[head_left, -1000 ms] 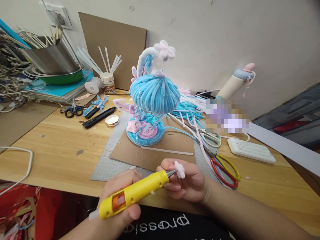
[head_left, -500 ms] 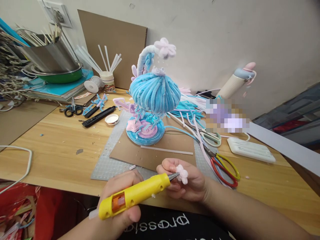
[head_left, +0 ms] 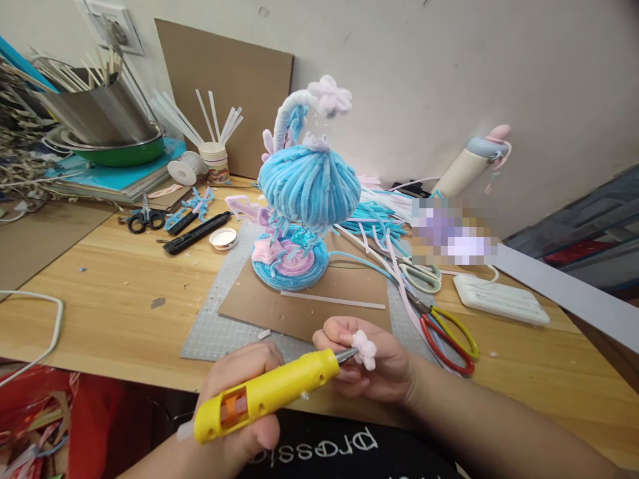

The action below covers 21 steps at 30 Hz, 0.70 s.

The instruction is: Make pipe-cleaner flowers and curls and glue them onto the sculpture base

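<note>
Left hand (head_left: 239, 366) wrapped round yellow glue gun (head_left: 284, 386), nozzle tip at pale pink flower (head_left: 367, 351). Right hand (head_left: 392, 369) pinches flower, above worktop's (head_left: 124, 319) near edge. Blue-pink model (head_left: 309, 183) stands toward cardboard's (head_left: 359, 283) far left corner. Red-yellow scissors (head_left: 425, 308) past cardboard's right edge.

1. Glue gun (head_left: 287, 387): yellow body, orange behind window, grey nozzle.
2. Small flower (head_left: 365, 349): pale pink.
3. Chenille-stem model (head_left: 309, 186): blue ribbed cap, pink-and-blue ringed base.
4. Worktop (head_left: 120, 313): tan woodgrain.
5. Cutting mat (head_left: 212, 322) near worktop's front edge: grey, pale grid.
6. Scissors (head_left: 430, 319) by mat's right edge: one handle red, one yellow.
</note>
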{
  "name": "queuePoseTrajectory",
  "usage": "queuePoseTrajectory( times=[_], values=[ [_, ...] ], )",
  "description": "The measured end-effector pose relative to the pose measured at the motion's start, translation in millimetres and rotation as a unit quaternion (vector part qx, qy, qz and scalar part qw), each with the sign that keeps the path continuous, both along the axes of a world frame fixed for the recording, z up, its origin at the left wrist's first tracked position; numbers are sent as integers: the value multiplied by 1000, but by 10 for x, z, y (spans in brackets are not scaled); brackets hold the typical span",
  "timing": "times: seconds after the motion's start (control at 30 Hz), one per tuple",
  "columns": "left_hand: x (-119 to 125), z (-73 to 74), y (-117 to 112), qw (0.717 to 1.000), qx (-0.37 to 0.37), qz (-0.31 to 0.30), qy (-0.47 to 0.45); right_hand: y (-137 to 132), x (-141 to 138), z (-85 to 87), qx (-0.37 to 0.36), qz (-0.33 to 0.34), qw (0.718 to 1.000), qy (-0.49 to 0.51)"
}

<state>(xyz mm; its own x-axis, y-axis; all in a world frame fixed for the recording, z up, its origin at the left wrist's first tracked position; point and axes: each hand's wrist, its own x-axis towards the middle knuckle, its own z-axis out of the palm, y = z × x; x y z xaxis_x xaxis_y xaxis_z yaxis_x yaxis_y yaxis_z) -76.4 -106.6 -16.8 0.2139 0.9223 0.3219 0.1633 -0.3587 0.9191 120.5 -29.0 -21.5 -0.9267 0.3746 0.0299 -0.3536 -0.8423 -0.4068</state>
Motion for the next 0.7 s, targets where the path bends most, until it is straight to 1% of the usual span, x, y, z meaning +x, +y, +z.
queuePoseTrajectory(
  times=[0.13, 0.3, 0.43, 0.7],
  values=[
    [21, 29, -2, 1000, 7, 19, -6, 0, 1, 3, 5, -4, 1000, -11],
    [29, 92, 7, 1000, 8, -9, -5, 2, 2, 2, 6, -6, 1000, -13],
    [15, 92, -4, 1000, 14, -11, -2, 5, -2, 7, 8, -5, 1000, -10],
    [23, 83, -22, 1000, 0, -15, 1, 7, -4, 8, 0, -14, 1000, -19]
  ],
)
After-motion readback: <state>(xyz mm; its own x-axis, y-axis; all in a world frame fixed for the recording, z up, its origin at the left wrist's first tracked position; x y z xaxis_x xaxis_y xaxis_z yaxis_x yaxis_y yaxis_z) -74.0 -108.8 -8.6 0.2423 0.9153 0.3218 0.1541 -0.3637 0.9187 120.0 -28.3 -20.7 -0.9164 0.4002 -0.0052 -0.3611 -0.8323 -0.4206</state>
